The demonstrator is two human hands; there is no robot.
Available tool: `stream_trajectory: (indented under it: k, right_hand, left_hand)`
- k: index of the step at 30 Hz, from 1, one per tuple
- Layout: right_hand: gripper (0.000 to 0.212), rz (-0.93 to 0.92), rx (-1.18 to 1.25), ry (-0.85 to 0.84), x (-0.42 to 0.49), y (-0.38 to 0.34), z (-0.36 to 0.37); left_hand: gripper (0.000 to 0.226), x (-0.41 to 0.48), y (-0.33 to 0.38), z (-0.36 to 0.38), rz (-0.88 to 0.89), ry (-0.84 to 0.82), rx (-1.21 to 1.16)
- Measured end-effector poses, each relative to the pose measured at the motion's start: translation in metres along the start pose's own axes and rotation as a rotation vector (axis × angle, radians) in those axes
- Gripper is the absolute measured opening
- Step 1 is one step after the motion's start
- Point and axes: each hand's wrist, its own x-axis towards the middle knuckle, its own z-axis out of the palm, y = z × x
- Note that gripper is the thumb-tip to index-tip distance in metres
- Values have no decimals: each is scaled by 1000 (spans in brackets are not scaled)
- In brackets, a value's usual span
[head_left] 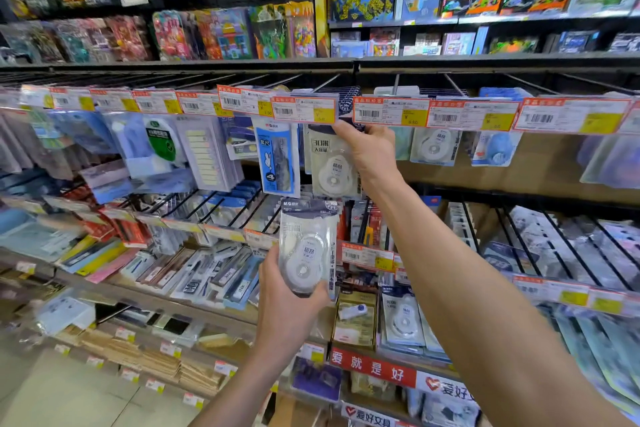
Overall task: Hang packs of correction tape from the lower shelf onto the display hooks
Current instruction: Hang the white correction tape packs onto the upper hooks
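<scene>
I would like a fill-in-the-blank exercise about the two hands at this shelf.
1. The left hand is held ____ than the right hand.
2. The pack of correction tape is in the ____ hand.
3. The right hand grips a hanging pack under price tags with ____ squares.
Missing words: lower; left; yellow.
</scene>
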Motion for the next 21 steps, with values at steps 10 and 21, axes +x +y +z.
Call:
stream_trajectory:
  k: [10,21]
  right_hand:
    - [49,123,-124,-84,14,0,13]
    - [8,-79,-82,-158,16,13,15]
  left_hand:
    - [101,8,-4,-1,-47,2,2]
    - [99,11,-8,0,-49,1,-13]
